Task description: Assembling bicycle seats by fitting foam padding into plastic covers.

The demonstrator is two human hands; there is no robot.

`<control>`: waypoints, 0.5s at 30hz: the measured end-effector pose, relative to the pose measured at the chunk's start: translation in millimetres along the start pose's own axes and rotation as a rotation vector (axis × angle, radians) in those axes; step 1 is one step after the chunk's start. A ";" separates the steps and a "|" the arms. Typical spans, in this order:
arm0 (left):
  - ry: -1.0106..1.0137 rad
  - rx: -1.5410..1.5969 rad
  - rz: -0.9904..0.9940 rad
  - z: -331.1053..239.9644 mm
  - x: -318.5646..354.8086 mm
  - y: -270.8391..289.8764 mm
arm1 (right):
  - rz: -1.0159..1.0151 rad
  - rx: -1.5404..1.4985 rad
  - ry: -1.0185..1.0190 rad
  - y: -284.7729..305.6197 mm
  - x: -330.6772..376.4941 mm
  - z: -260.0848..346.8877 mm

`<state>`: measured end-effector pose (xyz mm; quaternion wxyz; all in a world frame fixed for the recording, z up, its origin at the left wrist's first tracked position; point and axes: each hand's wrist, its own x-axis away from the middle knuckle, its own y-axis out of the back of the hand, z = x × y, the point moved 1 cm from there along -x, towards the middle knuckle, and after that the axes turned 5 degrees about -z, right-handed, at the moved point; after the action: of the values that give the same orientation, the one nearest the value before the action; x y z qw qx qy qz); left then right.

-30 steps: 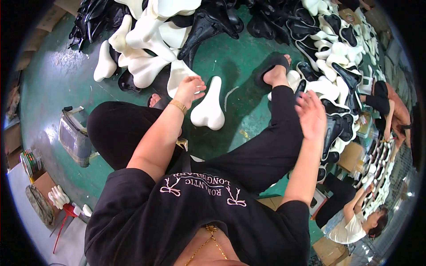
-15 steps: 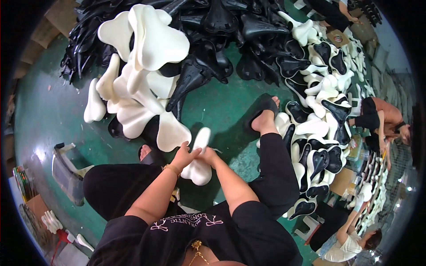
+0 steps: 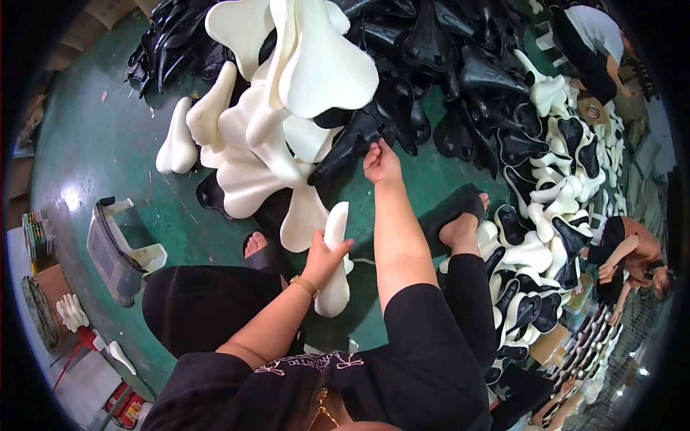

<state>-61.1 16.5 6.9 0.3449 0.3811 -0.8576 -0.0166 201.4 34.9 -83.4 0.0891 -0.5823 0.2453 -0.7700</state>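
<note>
My left hand [image 3: 327, 260] is closed around a white foam saddle pad [image 3: 333, 298], held nearly upright and seen partly from its side above the floor. Reaching forward, my right hand [image 3: 382, 164] has its fingers curled together at the edge of a black saddle shell [image 3: 352, 147]; the hand partly hides the contact. That shell leans on the pile beside several white saddle pads [image 3: 327, 72] stacked to its left. Another white pad [image 3: 302, 223] lies just beyond my left hand.
Black shells [image 3: 428, 43] heap up at the far side. Black and white saddle parts [image 3: 532, 251] cover the floor at right, beyond my foot. A grey plastic frame [image 3: 115, 266] stands at left. Co-workers [image 3: 632, 251] sit along the right edge.
My right hand has left the white saddle pad and stretched forward to the black shell. My left hand keeps the pad, now turned more upright. The view has swung left.
</note>
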 end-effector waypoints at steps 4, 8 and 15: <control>0.118 0.177 0.017 0.2 -6.2 1.7 | -0.002 -0.281 0.151 10.3 7.8 5.4; 0.104 0.314 0.001 6.1 -6.5 12.3 | 0.284 -0.233 0.323 22.2 117.8 -1.4; 0.084 0.514 0.184 -1.2 3.0 5.3 | -0.001 0.515 0.739 68.2 249.2 21.6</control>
<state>-65.3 18.6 11.1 0.2723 0.3769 -0.8496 0.2489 135.3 -135.4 100.7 0.1371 -0.2270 0.0605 -0.9623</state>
